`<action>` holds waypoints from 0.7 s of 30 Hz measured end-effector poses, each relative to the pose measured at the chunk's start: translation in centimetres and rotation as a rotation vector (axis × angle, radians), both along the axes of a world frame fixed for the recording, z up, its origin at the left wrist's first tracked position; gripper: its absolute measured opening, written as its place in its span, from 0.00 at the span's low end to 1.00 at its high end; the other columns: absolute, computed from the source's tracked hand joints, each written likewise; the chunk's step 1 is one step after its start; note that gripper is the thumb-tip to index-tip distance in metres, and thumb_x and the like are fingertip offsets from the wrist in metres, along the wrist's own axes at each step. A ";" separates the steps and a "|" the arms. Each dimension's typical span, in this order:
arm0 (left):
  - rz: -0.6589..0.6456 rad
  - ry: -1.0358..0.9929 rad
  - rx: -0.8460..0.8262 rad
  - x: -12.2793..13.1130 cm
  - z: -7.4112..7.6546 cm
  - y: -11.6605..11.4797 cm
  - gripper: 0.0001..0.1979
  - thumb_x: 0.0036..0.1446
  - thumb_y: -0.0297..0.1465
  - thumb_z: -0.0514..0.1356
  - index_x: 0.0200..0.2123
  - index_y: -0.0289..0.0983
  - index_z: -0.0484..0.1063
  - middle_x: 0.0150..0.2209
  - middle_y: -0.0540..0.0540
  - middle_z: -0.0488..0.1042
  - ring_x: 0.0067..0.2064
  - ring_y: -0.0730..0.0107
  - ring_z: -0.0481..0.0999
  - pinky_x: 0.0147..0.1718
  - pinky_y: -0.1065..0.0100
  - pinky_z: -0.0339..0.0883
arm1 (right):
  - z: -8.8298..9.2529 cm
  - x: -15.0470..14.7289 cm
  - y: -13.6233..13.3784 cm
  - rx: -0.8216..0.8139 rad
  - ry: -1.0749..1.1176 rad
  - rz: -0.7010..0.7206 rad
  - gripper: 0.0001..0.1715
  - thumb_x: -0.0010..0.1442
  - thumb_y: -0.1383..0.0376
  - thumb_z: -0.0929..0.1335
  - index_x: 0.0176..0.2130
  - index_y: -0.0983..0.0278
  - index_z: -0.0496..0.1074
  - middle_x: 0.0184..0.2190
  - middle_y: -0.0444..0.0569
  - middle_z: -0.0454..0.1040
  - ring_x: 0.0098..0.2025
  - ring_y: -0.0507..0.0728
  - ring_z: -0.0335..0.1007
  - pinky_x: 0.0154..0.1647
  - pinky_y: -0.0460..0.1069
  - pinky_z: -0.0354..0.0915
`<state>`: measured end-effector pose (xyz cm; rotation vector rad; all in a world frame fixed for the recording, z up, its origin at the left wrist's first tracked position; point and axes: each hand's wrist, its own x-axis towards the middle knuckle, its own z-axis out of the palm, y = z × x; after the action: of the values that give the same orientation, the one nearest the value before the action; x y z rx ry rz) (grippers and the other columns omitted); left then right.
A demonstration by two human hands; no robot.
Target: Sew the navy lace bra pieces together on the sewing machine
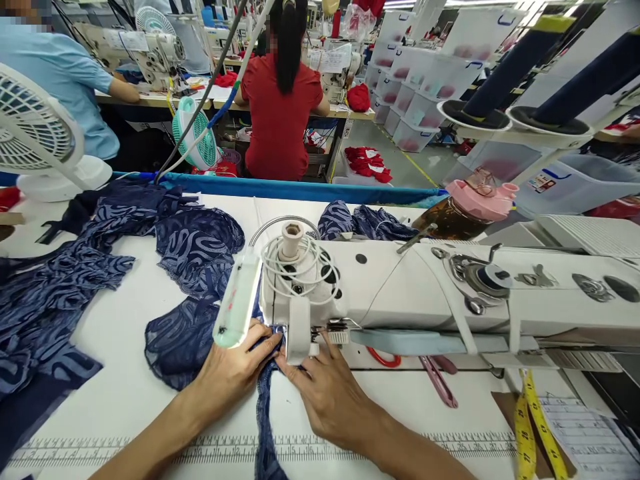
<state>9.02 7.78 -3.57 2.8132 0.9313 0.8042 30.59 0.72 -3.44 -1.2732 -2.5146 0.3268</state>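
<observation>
A white sewing machine point(380, 280) reaches in from the right, its head over the middle of the table. A narrow navy fabric strip point(265, 413) runs from beneath the head down past the front edge of view. My left hand point(235, 367) grips the fabric just left of the needle area, fingers bent over it. From the right, my right hand point(333, 397) pinches the same strip near the presser foot; the head partly hides its fingers. Patterned navy cup pieces point(200, 247) lie joined beyond my left hand. The needle itself is hidden.
More navy patterned fabric point(55, 293) is heaped at left. A printed ruler point(210, 450) crosses the table front. Pink snips point(440, 380), a yellow tape measure point(533, 427) and a pink-lidded bottle point(465, 203) are at right. A white fan point(37, 127) stands at left; people sit beyond.
</observation>
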 end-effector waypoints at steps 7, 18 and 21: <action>0.025 0.129 -0.066 -0.1 0.2 1.0 0.19 0.59 0.18 0.52 0.48 0.37 0.72 0.42 0.44 0.77 0.42 0.60 0.76 0.42 0.60 0.70 | -0.4 -0.3 0.8 -0.015 -0.046 -0.037 0.35 0.62 0.72 0.61 0.67 0.63 0.55 0.51 0.55 0.73 0.57 0.65 0.60 0.64 0.68 0.46; 0.280 0.126 0.110 -3.5 -1.1 -5.7 0.22 0.64 0.30 0.57 0.61 0.43 0.63 0.58 0.34 0.65 0.62 0.46 0.62 0.62 0.38 0.50 | -0.1 -0.1 1.0 0.113 0.037 -0.095 0.25 0.66 0.69 0.62 0.61 0.62 0.65 0.44 0.54 0.75 0.55 0.63 0.62 0.58 0.61 0.57; 0.275 0.235 0.223 -7.3 0.7 -2.6 0.23 0.63 0.29 0.58 0.60 0.42 0.62 0.57 0.34 0.65 0.62 0.43 0.62 0.60 0.36 0.52 | -0.3 -0.7 0.9 0.137 0.038 -0.070 0.23 0.67 0.66 0.62 0.61 0.64 0.65 0.48 0.54 0.74 0.54 0.63 0.63 0.66 0.67 0.45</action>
<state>1.76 5.19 -2.84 3.0648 1.3679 0.6463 29.87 1.61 -3.72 -1.2854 -2.4087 0.1580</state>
